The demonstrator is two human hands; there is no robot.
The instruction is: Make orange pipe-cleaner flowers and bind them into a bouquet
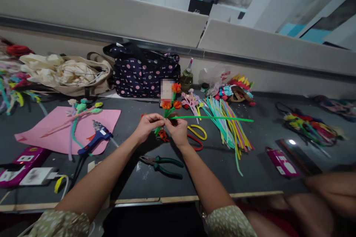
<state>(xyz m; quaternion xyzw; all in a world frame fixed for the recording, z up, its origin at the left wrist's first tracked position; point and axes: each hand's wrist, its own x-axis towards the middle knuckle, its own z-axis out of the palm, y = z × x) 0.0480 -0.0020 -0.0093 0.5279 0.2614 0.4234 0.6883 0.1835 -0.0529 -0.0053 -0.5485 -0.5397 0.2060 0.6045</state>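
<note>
Both hands meet over the middle of the table around a small bunch of orange pipe-cleaner flowers with green stems. My left hand pinches the stems between thumb and fingers. Close against it, my right hand is closed on a green pipe cleaner, whose long straight end sticks out to the right. The fingers hide where it meets the stems. More orange pipe cleaner shows just below the hands. Green-handled pliers lie nearer to me, and a yellow looped handle and a red one lie beside my right hand.
Loose pipe cleaners lie fanned to the right. At left, a blue glue gun rests on pink paper, near a power strip. A dark patterned bag stands behind. Another person's arm is at right.
</note>
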